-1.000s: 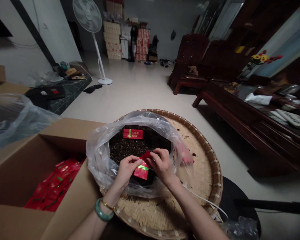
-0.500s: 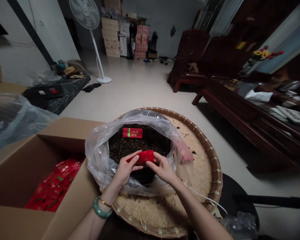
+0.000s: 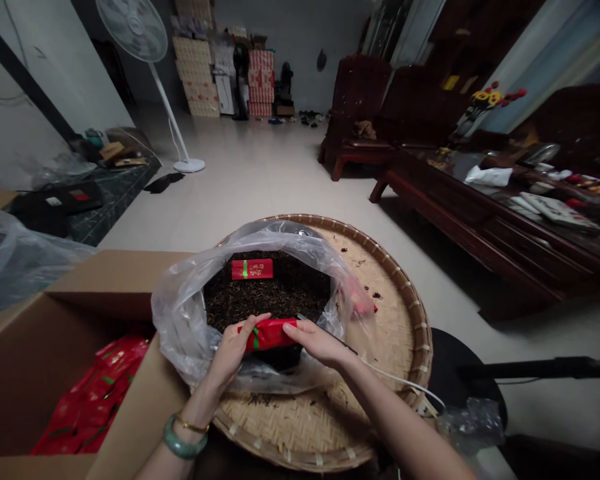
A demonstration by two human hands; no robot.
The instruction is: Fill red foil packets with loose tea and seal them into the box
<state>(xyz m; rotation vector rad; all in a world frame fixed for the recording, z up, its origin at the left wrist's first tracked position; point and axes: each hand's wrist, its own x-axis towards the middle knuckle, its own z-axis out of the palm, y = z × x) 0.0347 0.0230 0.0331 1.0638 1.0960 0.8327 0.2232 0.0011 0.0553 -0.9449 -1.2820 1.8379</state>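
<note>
Holds the packet (image 3: 274,335) by both ends between left hand (image 3: 233,347) and right hand (image 3: 318,341), over the near edge of the bag (image 3: 176,327) on the tray (image 3: 300,427), with the green band (image 3: 256,338) back in view, suggesting a flip within the fingers.

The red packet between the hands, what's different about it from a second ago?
The red packet has turned from lengthwise up the picture to crosswise, its green band now near the left hand. The right hand has moved to its right end. Both hands still hold it. Unchanged: the other packet on the dark leaves.
</note>
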